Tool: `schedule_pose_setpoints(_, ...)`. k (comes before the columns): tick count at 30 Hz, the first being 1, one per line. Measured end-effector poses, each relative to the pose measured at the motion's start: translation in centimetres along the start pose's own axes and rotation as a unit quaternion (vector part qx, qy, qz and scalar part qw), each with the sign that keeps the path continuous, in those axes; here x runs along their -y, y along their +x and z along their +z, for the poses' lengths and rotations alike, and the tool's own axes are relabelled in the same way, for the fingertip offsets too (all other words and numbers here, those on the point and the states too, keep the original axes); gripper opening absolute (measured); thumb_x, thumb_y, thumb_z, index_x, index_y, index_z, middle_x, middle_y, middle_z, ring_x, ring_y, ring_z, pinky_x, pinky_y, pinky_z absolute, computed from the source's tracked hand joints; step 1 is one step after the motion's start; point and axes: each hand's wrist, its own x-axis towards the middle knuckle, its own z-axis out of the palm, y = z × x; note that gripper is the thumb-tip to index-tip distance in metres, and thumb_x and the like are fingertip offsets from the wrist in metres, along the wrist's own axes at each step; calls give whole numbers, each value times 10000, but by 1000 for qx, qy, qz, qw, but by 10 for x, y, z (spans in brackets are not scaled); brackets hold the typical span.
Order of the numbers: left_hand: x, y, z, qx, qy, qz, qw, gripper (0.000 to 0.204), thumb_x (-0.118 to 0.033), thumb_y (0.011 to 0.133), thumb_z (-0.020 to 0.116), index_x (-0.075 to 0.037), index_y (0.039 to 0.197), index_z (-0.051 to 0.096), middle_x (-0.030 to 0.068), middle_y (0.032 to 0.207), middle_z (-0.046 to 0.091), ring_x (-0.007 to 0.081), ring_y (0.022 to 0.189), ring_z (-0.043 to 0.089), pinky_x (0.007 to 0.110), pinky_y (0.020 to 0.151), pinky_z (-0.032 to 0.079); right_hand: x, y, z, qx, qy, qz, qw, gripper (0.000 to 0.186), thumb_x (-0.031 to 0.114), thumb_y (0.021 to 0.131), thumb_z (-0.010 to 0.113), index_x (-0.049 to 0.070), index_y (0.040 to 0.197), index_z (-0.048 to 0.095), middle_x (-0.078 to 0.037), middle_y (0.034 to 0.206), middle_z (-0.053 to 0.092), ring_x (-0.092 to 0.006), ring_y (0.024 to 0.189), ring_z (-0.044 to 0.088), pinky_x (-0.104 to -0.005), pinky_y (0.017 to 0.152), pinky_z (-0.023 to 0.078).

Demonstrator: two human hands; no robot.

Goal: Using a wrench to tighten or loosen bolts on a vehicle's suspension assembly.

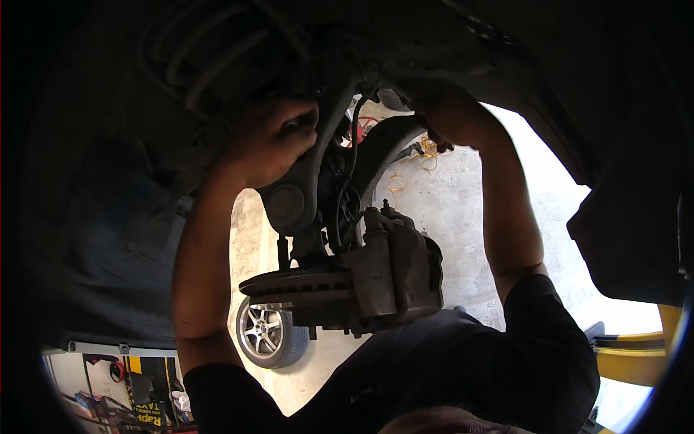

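My left hand (278,141) is raised beside a dark curved suspension arm (332,126), its fingers curled; what they hold, if anything, is lost in shadow. On the other side, my right hand (459,119) reaches to the upper end of a second curved arm (390,141). Its fingers bend inward and are partly hidden in the dark. Between my forearms hang the brake disc (300,287), seen nearly edge-on, and the brake caliper (401,267). A thin black hose (355,137) runs down between the two arms. The coil spring (217,61) sits at upper left.
Dark wheel-arch panels (622,231) surround the work area. A wheel with a silver rim (264,333) lies on the pale floor (463,217). Yellow cable (429,155) trails over the floor behind. A yellow beam (632,354) stands at right, and cluttered shelving (130,394) at lower left.
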Motion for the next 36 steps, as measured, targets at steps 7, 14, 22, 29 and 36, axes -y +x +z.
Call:
schedule_pose_setpoints(7,-8,6,-4,22,-1,16,1000,239,-227,702,552,-10,799,529,173,772,553,296,763,563,381,667,421,3,30,-32,-83,-269,-222,934,337,119,926,379,36,1225,511,-108,807,647,-124,454,554,-243,379,425)
schedule_pose_setpoints(14,-7,4,-5,28,8,23,999,229,-210,695,553,-9,804,536,163,765,550,306,755,556,382,675,425,92,46,-88,228,-321,-118,911,278,100,823,415,-72,795,633,-191,756,633,-256,675,623,-390,639,501)
schedule_pose_setpoints(22,7,4,4,-12,-68,26,997,238,-171,710,577,-16,890,585,139,835,600,275,802,576,344,730,445,84,43,-88,252,-200,-89,943,315,139,824,424,-95,771,627,-185,691,620,-206,614,595,-367,576,496)
schedule_pose_setpoints(29,15,3,5,-31,-173,-16,984,203,-121,724,568,-28,902,599,102,779,586,196,689,579,309,660,456,-10,-19,61,-226,-9,-69,972,341,141,865,486,-5,1173,482,-283,1096,536,-422,962,540,-475,830,433)
schedule_pose_setpoints(36,15,5,-3,18,-191,-33,981,149,-146,749,547,-14,817,548,46,694,511,112,580,492,268,565,418,-31,2,97,-219,132,54,965,394,109,885,476,34,1269,428,-247,966,596,-407,931,564,-426,768,449)
